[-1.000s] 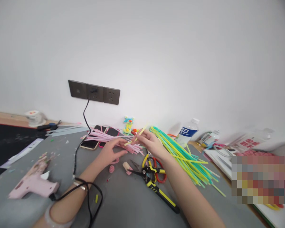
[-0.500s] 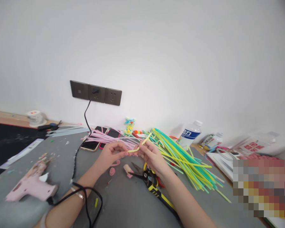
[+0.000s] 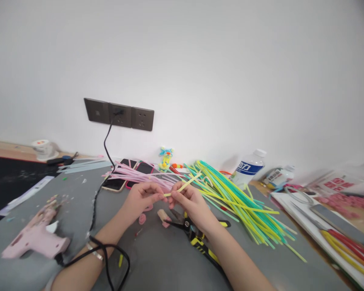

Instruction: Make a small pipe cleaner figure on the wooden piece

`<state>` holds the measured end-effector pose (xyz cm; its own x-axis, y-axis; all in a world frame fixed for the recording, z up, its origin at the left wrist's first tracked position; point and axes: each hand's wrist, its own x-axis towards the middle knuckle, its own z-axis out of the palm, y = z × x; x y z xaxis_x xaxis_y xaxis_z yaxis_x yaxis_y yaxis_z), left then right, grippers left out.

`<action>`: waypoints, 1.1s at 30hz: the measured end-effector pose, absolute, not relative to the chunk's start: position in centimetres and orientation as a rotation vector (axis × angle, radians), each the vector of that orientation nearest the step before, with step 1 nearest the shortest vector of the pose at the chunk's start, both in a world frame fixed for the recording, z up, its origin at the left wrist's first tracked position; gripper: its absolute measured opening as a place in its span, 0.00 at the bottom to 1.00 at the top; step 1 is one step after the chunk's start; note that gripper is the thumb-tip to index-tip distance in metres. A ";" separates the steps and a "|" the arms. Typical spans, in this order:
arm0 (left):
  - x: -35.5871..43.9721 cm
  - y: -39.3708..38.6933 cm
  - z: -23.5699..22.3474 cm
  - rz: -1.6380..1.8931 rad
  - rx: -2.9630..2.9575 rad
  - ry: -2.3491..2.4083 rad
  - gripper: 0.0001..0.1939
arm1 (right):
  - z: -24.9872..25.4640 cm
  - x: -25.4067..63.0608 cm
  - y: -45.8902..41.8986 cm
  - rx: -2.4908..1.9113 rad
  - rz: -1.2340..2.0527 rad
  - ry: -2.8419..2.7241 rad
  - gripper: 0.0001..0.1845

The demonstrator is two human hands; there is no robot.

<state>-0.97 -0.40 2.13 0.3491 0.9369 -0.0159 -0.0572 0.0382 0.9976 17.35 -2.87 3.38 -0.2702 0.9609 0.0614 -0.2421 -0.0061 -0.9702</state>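
Note:
Both hands meet above the grey table (image 3: 157, 258) and pinch one short yellow pipe cleaner (image 3: 186, 184). My left hand (image 3: 142, 198) grips its near end with closed fingertips. My right hand (image 3: 189, 204) pinches it just beside, and the free end points up and right. Under my right wrist lie yellow-and-black pliers (image 3: 197, 240). A small pink coil (image 3: 142, 218) and a short pink-and-cream piece (image 3: 163, 215) lie on the table below the hands.
A pile of pink pipe cleaners (image 3: 139, 174) covers two phones (image 3: 124, 178) behind the hands. Green and yellow pipe cleaners (image 3: 242, 200) fan out at right. A pink glue gun (image 3: 33, 238) lies at left, its black cord (image 3: 104, 161) running to the wall sockets (image 3: 118, 114). A water bottle (image 3: 248, 167) stands far right.
My left hand came up and closed on the yellow pipe cleaner's near end beside my right hand. The view shifted slightly, so the items at right appear lower.

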 end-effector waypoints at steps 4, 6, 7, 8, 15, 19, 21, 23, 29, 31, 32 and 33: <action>-1.1 -0.2 2.3 1.005 1.407 0.840 0.15 | 3.4 17.3 -3.0 -0.830 1.484 -1.229 0.15; -1.2 -0.2 2.4 1.037 1.497 0.758 0.13 | 3.4 17.3 -3.0 -0.823 1.479 -1.217 0.15; -1.2 -0.2 2.5 1.036 1.539 0.733 0.12 | 3.4 17.3 -3.0 -0.826 1.480 -1.216 0.15; -1.2 -0.3 2.6 1.020 1.571 0.717 0.11 | 3.5 17.3 -3.0 -0.831 1.481 -1.225 0.16; -1.0 -0.8 2.9 0.875 1.505 0.668 0.15 | 3.6 17.7 -3.0 -0.824 1.486 -1.296 0.15; -1.2 -0.5 2.8 0.998 1.385 0.835 0.15 | 3.6 17.6 -2.9 -0.821 1.341 -1.270 0.14; -1.2 -0.3 2.8 0.984 1.319 0.864 0.16 | 3.6 17.3 -3.0 -0.810 1.314 -1.290 0.14; -1.1 -0.3 2.6 0.965 1.294 0.866 0.17 | 3.6 17.1 -3.0 -0.793 1.306 -1.292 0.14; -0.9 -0.6 2.7 0.948 1.294 0.882 0.18 | 3.7 17.0 -3.4 -0.784 1.354 -1.318 0.13; -1.0 -0.6 2.7 0.927 1.316 0.870 0.18 | 3.8 17.1 -3.4 -0.811 1.365 -1.340 0.13; -1.0 -0.7 2.8 0.916 1.338 0.850 0.18 | 3.8 17.2 -3.3 -0.826 1.363 -1.348 0.13; -1.1 -0.7 2.8 0.899 1.362 0.831 0.18 | 3.8 17.3 -3.3 -0.841 1.353 -1.351 0.14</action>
